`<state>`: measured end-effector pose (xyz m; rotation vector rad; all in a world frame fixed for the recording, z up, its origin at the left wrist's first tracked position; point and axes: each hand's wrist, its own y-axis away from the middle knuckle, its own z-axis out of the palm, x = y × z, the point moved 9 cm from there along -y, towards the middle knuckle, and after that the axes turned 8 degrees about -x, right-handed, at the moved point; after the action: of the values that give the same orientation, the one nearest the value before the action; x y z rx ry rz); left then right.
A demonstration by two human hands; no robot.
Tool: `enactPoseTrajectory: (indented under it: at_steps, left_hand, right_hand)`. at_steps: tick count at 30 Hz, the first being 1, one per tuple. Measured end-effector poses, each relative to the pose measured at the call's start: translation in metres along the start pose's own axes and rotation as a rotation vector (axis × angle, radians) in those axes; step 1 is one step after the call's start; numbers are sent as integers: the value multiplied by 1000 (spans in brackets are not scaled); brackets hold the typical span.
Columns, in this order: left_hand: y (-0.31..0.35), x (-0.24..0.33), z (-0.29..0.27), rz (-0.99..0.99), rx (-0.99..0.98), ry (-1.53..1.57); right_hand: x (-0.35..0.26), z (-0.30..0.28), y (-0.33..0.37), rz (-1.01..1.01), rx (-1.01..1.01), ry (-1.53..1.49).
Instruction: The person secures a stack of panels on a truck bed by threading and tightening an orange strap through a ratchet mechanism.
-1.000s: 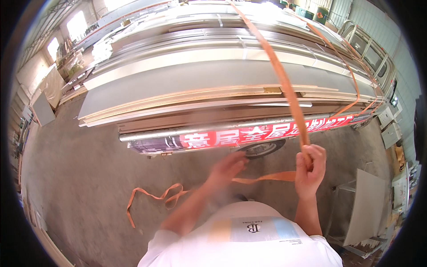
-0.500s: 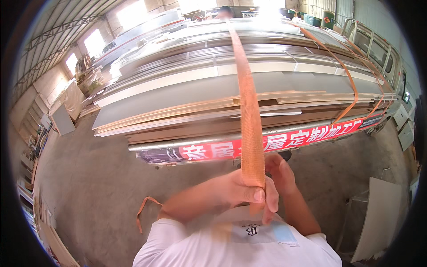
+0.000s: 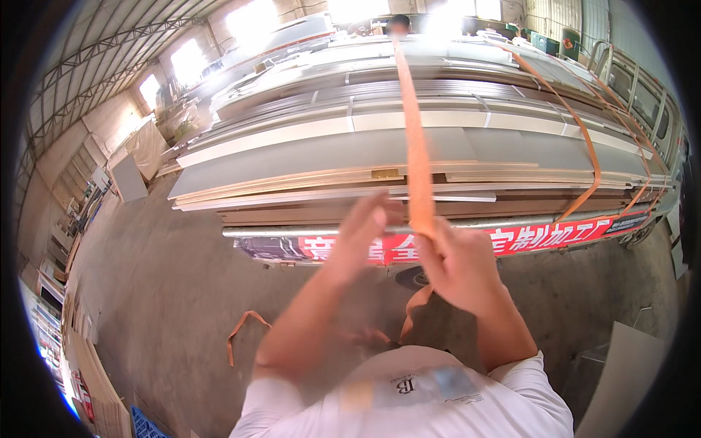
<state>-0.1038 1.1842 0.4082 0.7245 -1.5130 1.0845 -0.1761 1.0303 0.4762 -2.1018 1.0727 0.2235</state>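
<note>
Where the orange webbing strap [image 3: 414,139] comes down to the near side of the load, the right hand [image 3: 460,263] is closed around it, fingers and thumb pressed together on the webbing. Above the fist the strap runs nearly straight across the stacked panels [image 3: 314,160] to the far side, where a person's head [image 3: 399,25] shows near its upper end. Below the fist a twisted strap tail [image 3: 418,303] hangs in front of the wheel [image 3: 412,277].

Left hand [image 3: 365,226]: raised just beside the strap, on its left, fingers pointing upward. Outline blurred (the forearm also smears), so I cannot tell whether the fingers are spread or curled, nor whether they touch the webbing.

Surroundings: the panels, grey-faced and pale-edged, lie flat in layers on a truck bed; its metal edge rail [image 3: 285,231] passes behind both hands. A red banner [image 3: 544,237] with white characters lines the side below the rail. Further right, a second orange strap [image 3: 596,164] crosses the load, nearer the truck cab [image 3: 646,102]. On the concrete floor, left of the left forearm, lies a bent orange strap length [image 3: 237,332].
</note>
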Motion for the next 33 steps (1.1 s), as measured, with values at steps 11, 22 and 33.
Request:
enactPoseTrajectory:
  at_steps: [11, 22, 33]
  left_hand:
    - [-142, 135, 47, 209, -247, -167]
    - [-76, 23, 40, 33, -127, 46]
    - [-10, -213, 53, -267, -1, 387]
  right_hand:
    - [-18, -6, 16, -165, 193, 117]
    - [128, 71, 104, 271, 73, -455]
    - [221, 136, 6, 527, -160, -738]
